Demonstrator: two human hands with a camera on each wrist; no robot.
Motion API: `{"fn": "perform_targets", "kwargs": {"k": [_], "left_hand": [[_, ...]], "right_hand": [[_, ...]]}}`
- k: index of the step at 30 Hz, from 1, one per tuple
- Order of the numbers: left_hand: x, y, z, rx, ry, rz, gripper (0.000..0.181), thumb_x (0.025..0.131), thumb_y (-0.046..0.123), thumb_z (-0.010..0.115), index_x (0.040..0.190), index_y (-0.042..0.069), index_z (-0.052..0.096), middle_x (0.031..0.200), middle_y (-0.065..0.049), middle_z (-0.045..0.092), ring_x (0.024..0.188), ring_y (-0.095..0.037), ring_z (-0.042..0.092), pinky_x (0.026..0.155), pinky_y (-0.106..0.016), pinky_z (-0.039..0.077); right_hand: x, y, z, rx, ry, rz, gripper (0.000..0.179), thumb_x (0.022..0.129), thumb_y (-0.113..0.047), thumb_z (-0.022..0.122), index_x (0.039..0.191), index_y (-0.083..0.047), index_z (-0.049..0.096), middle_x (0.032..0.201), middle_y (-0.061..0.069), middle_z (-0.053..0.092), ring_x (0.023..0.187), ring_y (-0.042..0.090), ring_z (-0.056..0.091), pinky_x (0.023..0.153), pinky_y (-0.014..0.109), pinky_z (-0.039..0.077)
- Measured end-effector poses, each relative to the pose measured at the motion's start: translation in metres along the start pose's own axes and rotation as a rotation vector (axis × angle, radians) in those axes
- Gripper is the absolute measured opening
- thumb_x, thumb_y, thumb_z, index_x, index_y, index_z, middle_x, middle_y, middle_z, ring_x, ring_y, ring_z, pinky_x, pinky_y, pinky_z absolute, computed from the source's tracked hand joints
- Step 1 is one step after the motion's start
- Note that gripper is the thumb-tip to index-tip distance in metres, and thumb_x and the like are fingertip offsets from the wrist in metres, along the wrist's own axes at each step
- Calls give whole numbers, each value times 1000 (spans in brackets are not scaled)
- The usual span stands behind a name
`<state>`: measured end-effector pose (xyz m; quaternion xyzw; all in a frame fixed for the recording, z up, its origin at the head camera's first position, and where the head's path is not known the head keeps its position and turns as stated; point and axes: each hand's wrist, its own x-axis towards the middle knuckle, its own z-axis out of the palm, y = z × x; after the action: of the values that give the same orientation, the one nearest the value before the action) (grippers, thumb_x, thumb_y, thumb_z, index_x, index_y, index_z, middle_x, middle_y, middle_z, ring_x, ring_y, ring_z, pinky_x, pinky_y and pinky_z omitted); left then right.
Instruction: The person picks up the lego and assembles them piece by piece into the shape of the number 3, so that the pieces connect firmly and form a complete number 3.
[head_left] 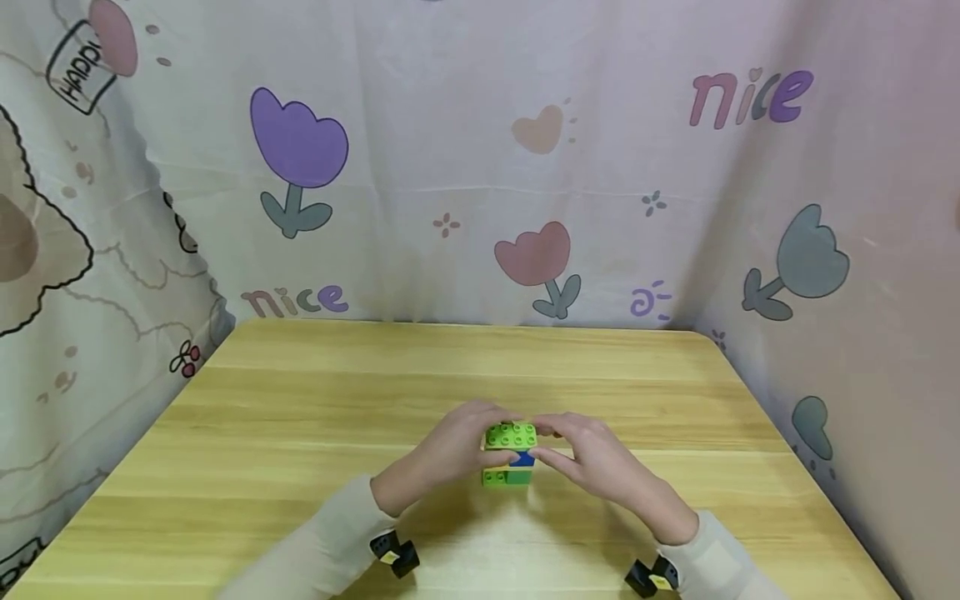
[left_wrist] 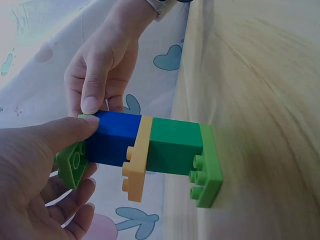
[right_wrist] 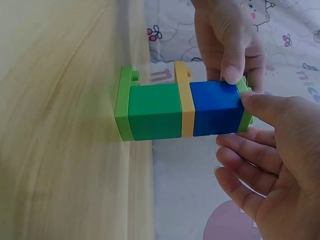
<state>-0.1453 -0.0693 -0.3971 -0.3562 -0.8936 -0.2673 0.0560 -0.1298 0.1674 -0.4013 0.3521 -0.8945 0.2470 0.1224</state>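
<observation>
A stack of toy building bricks stands upright on the table. Its bottom layer is a flat light green brick (left_wrist: 212, 167), followed upward by a green brick (left_wrist: 175, 145), a flat orange-yellow brick (right_wrist: 186, 110) and a blue brick (left_wrist: 115, 137). On top lies another flat light green brick (head_left: 512, 435), studs up, overhanging the blue one. My left hand (head_left: 461, 442) pinches this top brick at its left end, thumb at the near side. From the right, my right hand (head_left: 592, 454) pinches the same brick's other end, thumb in front; its lower fingers are loosely bent.
The wooden table (head_left: 337, 383) spreads around the stack. A patterned curtain (head_left: 420, 125) hangs behind the table and along both sides. Small black devices (head_left: 394, 553) sit at both wrists.
</observation>
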Motion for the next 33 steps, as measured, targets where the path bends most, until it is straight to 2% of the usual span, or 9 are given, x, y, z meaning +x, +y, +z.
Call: {"fn": "perform_targets", "kwargs": {"k": [5,10,17,22,27,33], "left_hand": [[-9,-7,0,-15,23,-8,57,82,36,80,130,12,62,116,2,64,106,-18,59,90,-40,49],[-19,-16,-2,-26,38,-35,59,81,37,80,131,12,60,114,1,64,102,-17,59,86,-37,50],[-28,-26,-1,-51,10,-89,59,81,37,81,130,11,60,112,0,64,101,-16,56,85,-38,50],[-31,-32,0,-90,-2,-124,52,79,36,82,121,11,64,109,2,64,98,-15,56,83,-37,49],[-33,-37,6,-166,-19,-141,41,78,34,83,108,13,64,102,4,64,93,-16,57,79,-33,50],[-35,-39,15,-219,-21,-149,38,79,38,82,104,16,63,98,5,63,88,-14,57,76,-29,49]], "right_hand": [[-1,1,2,12,-8,-4,43,94,-37,66,126,-9,64,111,5,70,96,19,67,81,40,54],[-3,4,6,5,-10,-8,48,92,-38,68,127,-6,62,109,6,70,96,18,67,82,38,54],[-4,6,10,18,-23,39,48,93,-44,65,124,-8,63,107,3,70,97,16,66,83,37,54],[-3,7,12,36,-39,46,42,92,-42,67,120,-11,64,101,-4,68,93,14,65,80,34,54],[-3,10,14,83,-81,67,40,91,-41,68,119,-12,63,98,-6,67,90,12,64,78,33,55],[-5,14,19,169,-123,91,40,91,-42,67,118,-13,61,99,-8,67,90,10,64,80,30,54]]}}
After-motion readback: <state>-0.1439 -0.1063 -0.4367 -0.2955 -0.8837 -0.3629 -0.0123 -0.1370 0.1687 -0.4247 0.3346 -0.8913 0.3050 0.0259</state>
